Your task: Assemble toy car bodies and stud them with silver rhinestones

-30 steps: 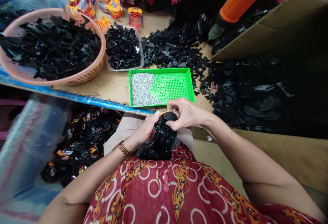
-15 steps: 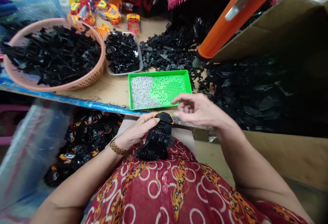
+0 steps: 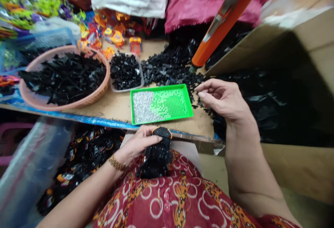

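Observation:
My left hand point(image 3: 141, 141) grips a black toy car point(image 3: 157, 155) with an orange edge, its far end under my thumb. The car rests against my lap, its black plastic side facing up. Beyond it lies a green perforated tray point(image 3: 191, 108), its left part covered with small silvery screws point(image 3: 143, 107). To the right of the tray, my right hand point(image 3: 221, 97) hangs in the air with bent fingers. A small gap shows between its thumb and forefinger, and nothing can be made out there. An orange rod-shaped tool point(image 3: 208, 43) slants down above this hand.
A pink basket point(image 3: 100, 94) and a clear plastic box point(image 3: 127, 88) hold black plastic pieces. Loose black pieces point(image 3: 169, 71) lie behind the tray. Orange toy car bodies point(image 3: 114, 37) sit farther back. A cardboard box point(image 3: 294, 158) stands at right; black toy cars point(image 3: 88, 155) lie below the table edge.
My right hand has moved from the tray's near right corner rightward and away from me. My left hand keeps hold of the toy car. The whole view has shifted, showing more of the background.

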`<state>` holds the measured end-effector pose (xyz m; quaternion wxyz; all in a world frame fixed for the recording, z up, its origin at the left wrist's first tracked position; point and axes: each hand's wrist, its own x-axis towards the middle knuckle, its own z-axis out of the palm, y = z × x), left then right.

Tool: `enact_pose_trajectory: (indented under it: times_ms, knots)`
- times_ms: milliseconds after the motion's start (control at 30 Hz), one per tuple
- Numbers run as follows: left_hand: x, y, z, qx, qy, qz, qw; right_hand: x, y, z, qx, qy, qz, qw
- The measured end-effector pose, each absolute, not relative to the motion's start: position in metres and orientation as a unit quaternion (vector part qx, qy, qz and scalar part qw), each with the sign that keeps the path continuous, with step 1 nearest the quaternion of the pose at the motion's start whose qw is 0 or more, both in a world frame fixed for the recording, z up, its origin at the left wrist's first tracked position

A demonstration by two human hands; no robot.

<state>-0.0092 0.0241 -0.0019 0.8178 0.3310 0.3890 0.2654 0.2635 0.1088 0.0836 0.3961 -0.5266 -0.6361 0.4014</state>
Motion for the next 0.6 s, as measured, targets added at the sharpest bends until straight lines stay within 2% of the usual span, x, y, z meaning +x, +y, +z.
enact_pose_trajectory:
  times_ms: [167,333,400,500,600]
  knots:
    - [-0.012,0.025,-0.005,0.336,0.39,0.262,0.816,0.28,0.151,0.082,-0.53,-0.598,0.262,0.541]
    - [-0.012,0.026,-0.004,0.336,0.384,0.257,0.821,0.287,0.22,0.087,-0.511,-0.629,0.107,0.576]
    - [-0.012,0.025,-0.003,0.324,0.391,0.257,0.822,0.283,0.241,0.095,-0.474,-0.643,0.111,0.591]
    - [-0.012,0.025,-0.004,0.301,0.4,0.264,0.825,0.269,0.253,0.103,-0.385,-0.67,0.186,0.607]
    - [-0.014,0.026,-0.004,0.287,0.398,0.266,0.83,0.257,0.239,0.098,-0.394,-0.65,0.179,0.625]
